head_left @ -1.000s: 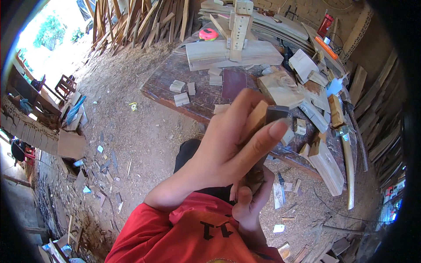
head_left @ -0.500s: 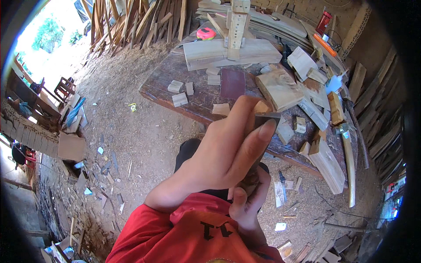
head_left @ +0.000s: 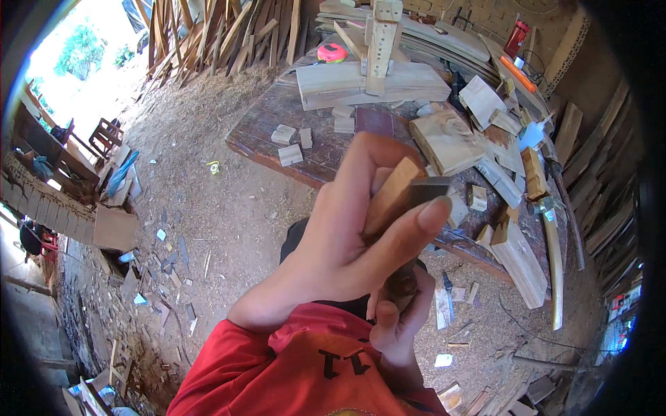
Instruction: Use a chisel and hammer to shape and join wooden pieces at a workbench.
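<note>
Left hand [head_left: 347, 243] grasping small tan wooden block [head_left: 392, 197], now raised nearer camera; right hand [head_left: 399, 319] clenched on dark handle [head_left: 402, 281] below, unmoved.

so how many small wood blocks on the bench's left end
5: three near the left edge, at and, and two further back, at and. The left hand may hide more.

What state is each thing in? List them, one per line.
Left hand: raised, fingers closed around a wooden block.
Wooden block: held, tilted, with a dark flat piece against its top.
Right hand: below the left, gripping a dark object, mostly hidden.
Workbench: strewn with wood offcuts.
Pink tape measure: lying on the bench.
</note>
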The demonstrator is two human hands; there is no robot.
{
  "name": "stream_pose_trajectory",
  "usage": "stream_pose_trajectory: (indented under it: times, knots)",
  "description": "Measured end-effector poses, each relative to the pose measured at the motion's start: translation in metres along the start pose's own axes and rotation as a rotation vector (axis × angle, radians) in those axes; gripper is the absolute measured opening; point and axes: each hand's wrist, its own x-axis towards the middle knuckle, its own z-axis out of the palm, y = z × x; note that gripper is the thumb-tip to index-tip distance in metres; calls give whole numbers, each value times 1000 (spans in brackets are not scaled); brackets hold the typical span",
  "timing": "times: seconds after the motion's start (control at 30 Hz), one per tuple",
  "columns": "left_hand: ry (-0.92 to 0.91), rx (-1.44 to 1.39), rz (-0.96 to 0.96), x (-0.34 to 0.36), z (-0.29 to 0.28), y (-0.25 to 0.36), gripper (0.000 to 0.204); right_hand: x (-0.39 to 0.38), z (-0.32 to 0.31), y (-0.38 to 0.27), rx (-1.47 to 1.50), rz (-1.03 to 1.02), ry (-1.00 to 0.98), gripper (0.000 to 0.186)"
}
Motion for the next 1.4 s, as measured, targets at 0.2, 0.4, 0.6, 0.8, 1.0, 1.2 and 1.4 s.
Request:
stream_pose_trajectory:
  times: [0.2,0.4,0.6,0.8,1.0,1.2,1.4]
  knots:
    - [52,-61,-62,-2,4,-6,50,1,1,-1,19,2,-28,55]
    - [129,216,121,-2,11,-9,47,-1,6,3,20,-29,31,54]
    - [18,181,0,-7,4,2,42,2,2,6,-141,-117,67,56]
    - [-89,-161,-122,-6,-4,5,29,8,-5,-7,-84,-76,26,60]
    - [4,-644,-200,10,1,-10,52,19,3,-17,120,91,176,56]
    - [-50,-682,-196,15,-4,-17,53,18,-2,-13,41,61,27,52]
    - [123,-449,-306,5,3,-14,50,12,-4,-7,-53,102,7,52]
